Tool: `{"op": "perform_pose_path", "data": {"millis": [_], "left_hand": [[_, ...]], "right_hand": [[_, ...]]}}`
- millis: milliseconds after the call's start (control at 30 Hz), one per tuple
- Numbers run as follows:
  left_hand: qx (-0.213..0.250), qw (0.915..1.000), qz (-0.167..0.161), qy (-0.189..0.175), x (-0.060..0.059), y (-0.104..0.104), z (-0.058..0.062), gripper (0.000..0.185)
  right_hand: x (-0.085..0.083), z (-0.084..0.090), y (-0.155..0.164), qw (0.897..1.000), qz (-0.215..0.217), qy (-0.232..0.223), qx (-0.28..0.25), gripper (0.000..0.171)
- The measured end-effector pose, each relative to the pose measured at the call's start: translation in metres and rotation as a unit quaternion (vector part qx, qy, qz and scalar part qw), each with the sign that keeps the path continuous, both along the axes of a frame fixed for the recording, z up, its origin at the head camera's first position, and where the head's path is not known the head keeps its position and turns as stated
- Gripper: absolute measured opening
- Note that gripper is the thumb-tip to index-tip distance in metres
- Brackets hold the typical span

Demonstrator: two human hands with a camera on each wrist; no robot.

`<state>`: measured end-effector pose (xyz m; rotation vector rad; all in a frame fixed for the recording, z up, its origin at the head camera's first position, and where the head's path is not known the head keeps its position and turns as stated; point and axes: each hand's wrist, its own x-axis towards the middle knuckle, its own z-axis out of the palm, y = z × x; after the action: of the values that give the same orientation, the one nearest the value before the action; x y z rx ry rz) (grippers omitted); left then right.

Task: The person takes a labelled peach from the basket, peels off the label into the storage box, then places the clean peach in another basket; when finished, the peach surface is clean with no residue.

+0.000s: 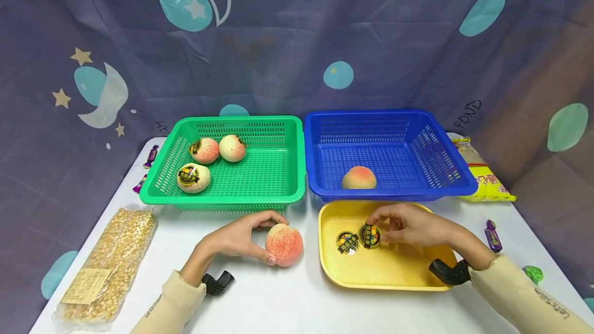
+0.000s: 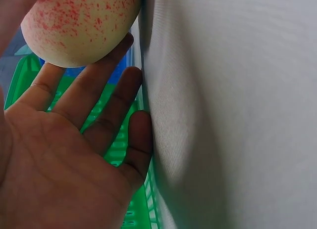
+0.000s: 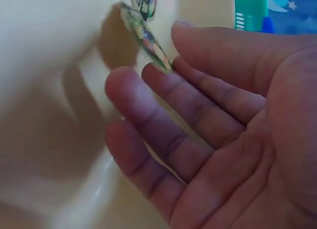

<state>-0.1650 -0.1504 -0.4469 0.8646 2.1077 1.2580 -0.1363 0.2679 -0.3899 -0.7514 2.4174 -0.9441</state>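
Note:
On the white table my left hand holds a pink, speckled peach between thumb and fingers. The left wrist view shows the pale underside of this peach against the fingers. My right hand is over the yellow tray, its fingers bent around a round black-and-gold fruit sticker. In the right wrist view that sticker stands tilted at the fingertips, off the tray floor. A second sticker lies in the tray on its left.
A green basket at back left contains 3 peaches bearing stickers. Beside it, a blue basket holds one peach. A bag of corn kernels lies left, a yellow packet right. Wrapped candies lie near the edges.

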Motion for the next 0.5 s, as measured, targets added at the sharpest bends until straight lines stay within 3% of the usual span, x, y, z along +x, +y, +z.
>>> {"op": "perform_pose_path", "data": {"millis": [300,500], "left_hand": [[0.005,1.0,-0.001,-0.003,-0.0004,0.0,-0.0005,0.073],[0.004,1.0,-0.002,-0.002,-0.0002,-0.0004,-0.0007,0.072]], "right_hand": [[0.0008,-0.0018,0.0064,0.998,0.006,0.039,0.05,0.032],[0.0015,0.0008,0.0076,0.998,0.009,0.038,0.051,0.034]]}}
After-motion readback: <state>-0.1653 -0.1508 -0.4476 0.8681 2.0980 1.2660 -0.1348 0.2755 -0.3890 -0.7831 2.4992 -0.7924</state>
